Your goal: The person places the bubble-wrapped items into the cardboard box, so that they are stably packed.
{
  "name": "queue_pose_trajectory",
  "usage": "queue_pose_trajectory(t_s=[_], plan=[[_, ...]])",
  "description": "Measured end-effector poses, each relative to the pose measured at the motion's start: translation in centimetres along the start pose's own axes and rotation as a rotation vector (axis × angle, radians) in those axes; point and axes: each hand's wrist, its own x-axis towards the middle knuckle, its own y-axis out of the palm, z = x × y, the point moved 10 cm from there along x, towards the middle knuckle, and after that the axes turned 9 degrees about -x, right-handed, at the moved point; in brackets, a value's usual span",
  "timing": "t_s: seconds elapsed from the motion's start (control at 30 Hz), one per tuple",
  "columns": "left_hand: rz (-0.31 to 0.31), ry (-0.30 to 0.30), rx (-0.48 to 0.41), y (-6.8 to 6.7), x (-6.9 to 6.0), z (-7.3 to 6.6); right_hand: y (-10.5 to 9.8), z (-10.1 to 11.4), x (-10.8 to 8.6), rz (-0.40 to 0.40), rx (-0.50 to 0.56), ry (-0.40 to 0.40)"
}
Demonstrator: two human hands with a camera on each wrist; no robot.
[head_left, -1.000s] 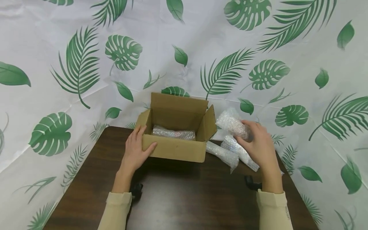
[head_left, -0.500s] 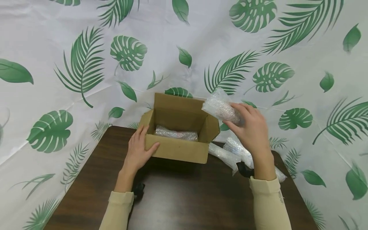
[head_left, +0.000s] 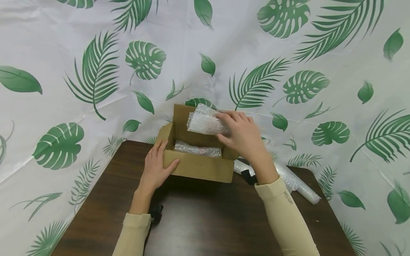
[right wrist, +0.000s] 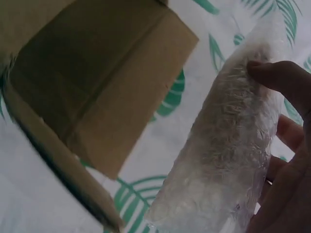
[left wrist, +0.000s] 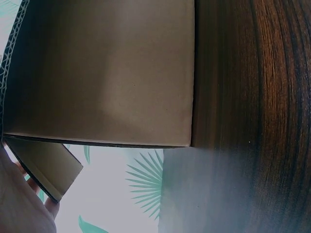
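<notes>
Our right hand (head_left: 241, 133) grips a wrapped bundle (head_left: 205, 121) raised near the box (head_left: 198, 167) our left hand (head_left: 155, 168) holds, and that slick-looking bundle could slip if our grasp, dimly seen, is loose.

contents of held bundle (head_left: 205, 122) obscured, sleeves (head_left: 132, 233) cut off below

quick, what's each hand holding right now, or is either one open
Left hand: closed, holding the box.
Right hand: closed, holding a bubble-wrapped packet.
</notes>
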Motion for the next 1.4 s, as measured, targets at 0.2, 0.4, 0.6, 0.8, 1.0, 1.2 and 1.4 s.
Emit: queue_pose_trajectory(t_s=[0.2,0.4,0.6,0.8,1.0,1.2,1.4], plan=[[-0.008,0.007,-0.001,-0.1,0.0,-0.2,4.4,1.9,2.1,0.134,0.043,-0.04],[-0.01,0.001,0.01,0.0,0.1,0.1,9.4,2.8,3.0,0.263,0.13,-0.013],[-0.016,0.001,0.019,-0.2,0.2,0.1,14.1,3.9,3.1,0.425,0.229,-0.017],[0.002,-0.022,-0.004,0.0,0.0,-0.1,17.3,4.2,2.9,0.552,0.377,0.027],[-0.003,-0.016,-0.002,-0.1,0.1,-0.2,19.8,4.4,2.5,0.681,0.484,0.032],[-0.006,-0.014,0.005,-0.1,0.1,-0.2,21.4,4.3,1.6,0.795,0.598,0.036],[-0.005,-0.026,0.004,0.0,-0.1,0.1,21.7,4.3,1.3,0.815,0.62,0.046]])
